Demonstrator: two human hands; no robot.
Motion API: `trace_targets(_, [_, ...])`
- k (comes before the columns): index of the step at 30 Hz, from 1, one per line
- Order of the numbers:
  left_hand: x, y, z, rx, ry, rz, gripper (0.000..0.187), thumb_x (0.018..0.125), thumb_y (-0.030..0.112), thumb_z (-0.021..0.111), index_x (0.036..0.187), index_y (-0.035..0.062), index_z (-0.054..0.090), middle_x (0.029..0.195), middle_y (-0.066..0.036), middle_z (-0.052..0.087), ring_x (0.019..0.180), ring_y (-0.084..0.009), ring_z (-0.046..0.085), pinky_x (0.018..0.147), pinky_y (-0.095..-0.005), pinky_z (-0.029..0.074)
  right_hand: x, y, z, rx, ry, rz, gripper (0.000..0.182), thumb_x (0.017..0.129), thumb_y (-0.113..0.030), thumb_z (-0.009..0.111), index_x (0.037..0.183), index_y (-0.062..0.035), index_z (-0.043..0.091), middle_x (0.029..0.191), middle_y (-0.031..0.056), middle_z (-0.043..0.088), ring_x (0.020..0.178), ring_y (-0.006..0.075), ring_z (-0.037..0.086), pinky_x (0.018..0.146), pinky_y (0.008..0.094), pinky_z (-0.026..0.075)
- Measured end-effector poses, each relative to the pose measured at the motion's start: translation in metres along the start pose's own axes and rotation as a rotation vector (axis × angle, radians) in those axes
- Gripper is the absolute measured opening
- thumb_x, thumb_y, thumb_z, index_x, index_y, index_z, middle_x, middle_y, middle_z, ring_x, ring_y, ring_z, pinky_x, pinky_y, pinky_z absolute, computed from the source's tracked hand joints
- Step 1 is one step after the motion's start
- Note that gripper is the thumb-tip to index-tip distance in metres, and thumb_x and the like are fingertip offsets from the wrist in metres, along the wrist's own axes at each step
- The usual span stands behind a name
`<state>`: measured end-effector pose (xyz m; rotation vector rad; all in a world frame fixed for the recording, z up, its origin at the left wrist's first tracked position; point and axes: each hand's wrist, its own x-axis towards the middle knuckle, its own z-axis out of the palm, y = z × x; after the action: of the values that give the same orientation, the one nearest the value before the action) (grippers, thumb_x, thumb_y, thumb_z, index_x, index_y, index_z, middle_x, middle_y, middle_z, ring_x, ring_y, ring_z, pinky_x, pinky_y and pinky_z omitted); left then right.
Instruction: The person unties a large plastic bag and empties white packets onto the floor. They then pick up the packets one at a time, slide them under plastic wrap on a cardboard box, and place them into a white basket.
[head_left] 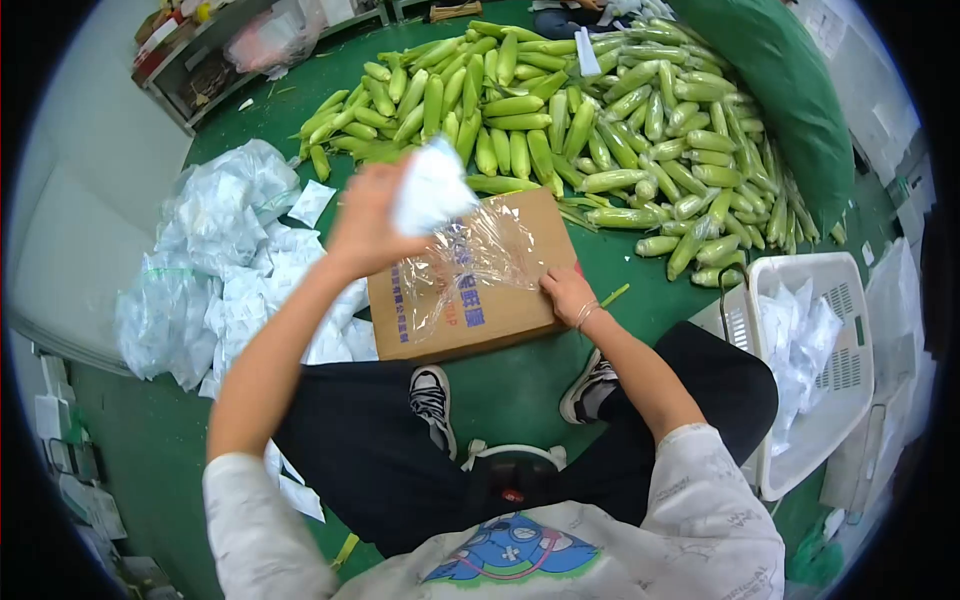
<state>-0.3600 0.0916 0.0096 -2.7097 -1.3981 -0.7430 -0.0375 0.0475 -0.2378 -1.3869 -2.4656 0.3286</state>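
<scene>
My left hand [372,225] is raised over the left side of a cardboard box [520,320], its fingers closed around a white packet [432,190] blurred by motion. A clear plastic bag [470,262] lies crumpled and spread on top of the box, partly over the printed lettering. At the box's right side, my right hand [570,297] rests with curled fingers closed at the bag's right edge. Many similar white packets [270,290] are heaped to the left of the box, some inside large clear bags [225,200].
A big pile of green corn ears [520,110] covers the floor beyond the box, the right part wrapped in clear plastic [700,150]. A large green sack [775,90] leans at the right. Near my right knee stands a white basket [855,340] holding clear bags [800,350]. Another person [565,22] sits at the back.
</scene>
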Motion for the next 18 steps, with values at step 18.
trace_targets(18, [-0.043,-0.026,0.200,-0.139,-0.145,-0.147,0.107,0.058,0.040,0.083,0.141,0.0006,0.027,0.127,-0.023,0.043,0.118,-0.0395,0.044,0.099,-0.0494,0.034,0.153,-0.041,0.013,0.393,0.262,0.077,0.028,0.085,-0.018,0.063,0.107,-0.0012,0.058,0.104,0.0205,0.060,0.102,0.0338,0.057,0.085,0.0425,0.046])
